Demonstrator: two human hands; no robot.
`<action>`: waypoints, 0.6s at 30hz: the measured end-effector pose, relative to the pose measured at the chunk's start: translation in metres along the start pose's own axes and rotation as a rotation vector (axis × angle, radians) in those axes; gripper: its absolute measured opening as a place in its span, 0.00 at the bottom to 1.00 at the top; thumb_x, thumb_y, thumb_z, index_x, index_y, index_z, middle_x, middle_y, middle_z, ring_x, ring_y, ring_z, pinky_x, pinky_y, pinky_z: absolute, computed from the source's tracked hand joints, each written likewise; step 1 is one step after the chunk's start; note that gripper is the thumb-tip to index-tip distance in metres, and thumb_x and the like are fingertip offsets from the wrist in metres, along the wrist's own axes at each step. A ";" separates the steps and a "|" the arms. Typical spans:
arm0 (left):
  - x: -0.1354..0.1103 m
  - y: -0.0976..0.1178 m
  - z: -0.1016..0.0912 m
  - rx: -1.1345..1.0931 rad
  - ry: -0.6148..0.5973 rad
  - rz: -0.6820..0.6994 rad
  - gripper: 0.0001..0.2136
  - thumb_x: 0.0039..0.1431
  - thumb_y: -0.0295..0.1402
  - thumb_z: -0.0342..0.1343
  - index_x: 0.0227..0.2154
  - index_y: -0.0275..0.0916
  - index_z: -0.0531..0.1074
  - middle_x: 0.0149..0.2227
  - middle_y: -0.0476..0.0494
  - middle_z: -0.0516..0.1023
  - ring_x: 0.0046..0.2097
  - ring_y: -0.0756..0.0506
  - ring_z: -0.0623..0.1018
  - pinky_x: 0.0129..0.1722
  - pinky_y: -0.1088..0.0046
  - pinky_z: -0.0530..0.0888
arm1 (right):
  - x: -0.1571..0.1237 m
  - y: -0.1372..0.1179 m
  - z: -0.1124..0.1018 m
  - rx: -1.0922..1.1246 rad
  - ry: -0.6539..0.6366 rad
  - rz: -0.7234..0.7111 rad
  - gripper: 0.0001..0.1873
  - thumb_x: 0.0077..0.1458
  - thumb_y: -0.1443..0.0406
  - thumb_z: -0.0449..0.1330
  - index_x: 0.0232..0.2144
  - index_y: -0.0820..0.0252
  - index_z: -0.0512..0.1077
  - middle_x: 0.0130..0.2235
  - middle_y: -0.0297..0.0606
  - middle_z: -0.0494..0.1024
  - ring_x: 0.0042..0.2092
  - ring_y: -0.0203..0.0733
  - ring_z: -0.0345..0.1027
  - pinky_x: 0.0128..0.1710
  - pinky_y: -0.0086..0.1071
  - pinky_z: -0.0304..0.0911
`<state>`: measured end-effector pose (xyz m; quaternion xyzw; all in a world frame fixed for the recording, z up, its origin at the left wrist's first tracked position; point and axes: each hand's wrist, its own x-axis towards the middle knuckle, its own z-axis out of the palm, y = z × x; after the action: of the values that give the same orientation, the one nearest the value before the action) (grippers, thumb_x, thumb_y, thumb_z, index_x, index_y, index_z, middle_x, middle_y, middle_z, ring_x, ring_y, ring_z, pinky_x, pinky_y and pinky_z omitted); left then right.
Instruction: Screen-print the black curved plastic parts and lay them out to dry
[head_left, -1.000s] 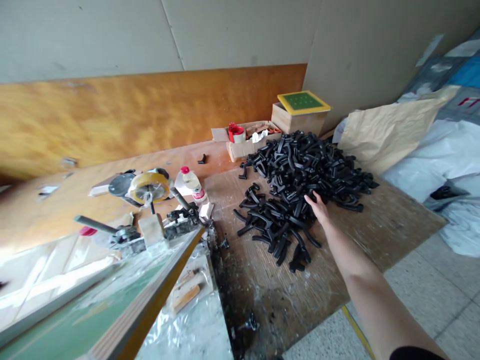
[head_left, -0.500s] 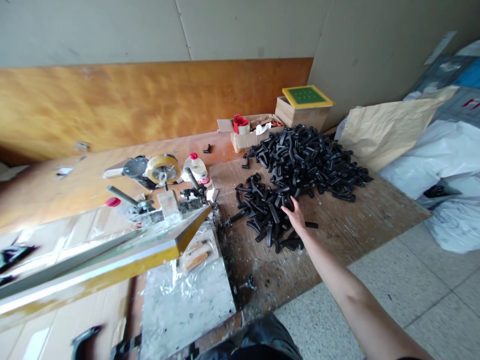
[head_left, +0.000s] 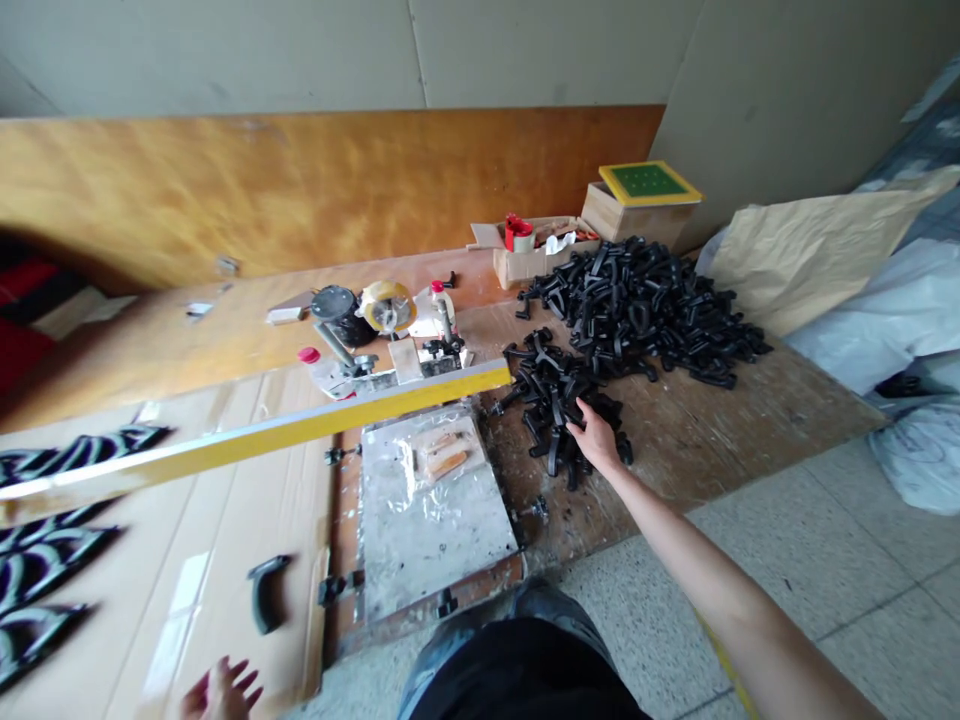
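My right hand (head_left: 598, 440) reaches out onto the near edge of a small heap of black curved plastic handles (head_left: 553, 390), with its fingers lying over the parts; whether it grips one is hidden. Behind that heap lies a much bigger pile of the same black handles (head_left: 645, 310). My left hand (head_left: 221, 690) shows at the bottom edge, fingers spread, holding nothing. A single black handle (head_left: 264, 592) lies on the cardboard sheet (head_left: 210, 520) just above it.
A yellow-edged screen frame (head_left: 300, 428) stands raised above a plastic-covered plate (head_left: 431, 510). A tape roll (head_left: 387, 305), a bottle (head_left: 441, 298), small cardboard boxes (head_left: 536, 262) and a green-topped box (head_left: 646, 185) stand behind. Printed black handles (head_left: 52, 510) lie at left. Bags (head_left: 885, 310) sit at right.
The view has swung left and down. My right hand has drawn back from the big pile to the small near heap. The frame now stands raised, and my left hand has come into view.
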<state>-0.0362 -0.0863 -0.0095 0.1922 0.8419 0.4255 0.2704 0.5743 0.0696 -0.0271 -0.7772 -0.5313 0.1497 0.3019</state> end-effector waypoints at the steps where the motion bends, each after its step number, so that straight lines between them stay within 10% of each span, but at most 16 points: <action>1: 0.004 -0.001 -0.003 -0.031 0.000 -0.032 0.09 0.45 0.38 0.57 0.30 0.44 0.66 0.28 0.49 0.74 0.27 0.41 0.78 0.28 0.57 0.77 | -0.003 0.000 -0.001 -0.028 -0.031 -0.025 0.35 0.53 0.62 0.62 0.63 0.60 0.61 0.48 0.46 0.79 0.49 0.49 0.73 0.52 0.40 0.66; 11: 0.031 0.001 -0.005 -0.160 0.036 0.025 0.12 0.47 0.39 0.57 0.34 0.40 0.68 0.32 0.48 0.74 0.29 0.47 0.76 0.24 0.71 0.74 | -0.009 0.007 -0.009 -0.248 -0.093 0.012 0.20 0.56 0.69 0.58 0.52 0.57 0.71 0.43 0.42 0.81 0.44 0.46 0.75 0.44 0.35 0.65; 18: 0.035 0.009 0.009 -0.203 0.012 0.091 0.15 0.48 0.42 0.57 0.36 0.38 0.69 0.33 0.47 0.74 0.29 0.49 0.76 0.23 0.75 0.73 | -0.006 -0.017 -0.010 -0.348 -0.140 0.100 0.16 0.55 0.55 0.62 0.44 0.55 0.73 0.40 0.42 0.81 0.41 0.49 0.75 0.36 0.34 0.64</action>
<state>-0.0569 -0.0566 -0.0166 0.1992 0.7865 0.5215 0.2639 0.5650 0.0648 -0.0092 -0.8308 -0.5298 0.1240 0.1175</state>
